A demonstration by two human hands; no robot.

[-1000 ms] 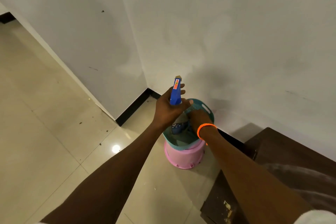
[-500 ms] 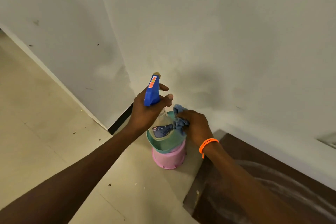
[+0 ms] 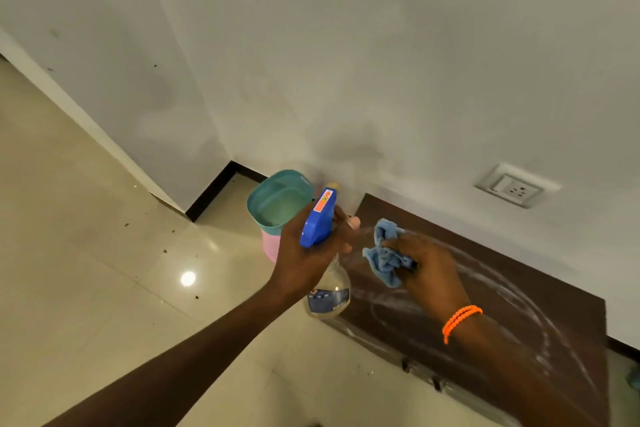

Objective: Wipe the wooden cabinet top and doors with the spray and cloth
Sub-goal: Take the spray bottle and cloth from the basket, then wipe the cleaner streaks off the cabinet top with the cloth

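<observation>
The spray bottle [image 3: 325,274] has a blue trigger head with an orange sticker, a clear body and a dark blue label. The cloth [image 3: 385,255] is light blue. The cabinet top [image 3: 485,291] is dark brown wood streaked with whitish swirls. A teal basket [image 3: 277,199] sits on a pink tub [image 3: 269,245]. The beaded bracelet [image 3: 460,320] is bright orange.

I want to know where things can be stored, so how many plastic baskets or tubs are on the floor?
2, stacked in the wall corner: a teal basket above a pink tub, partly hidden by the left hand.
</observation>
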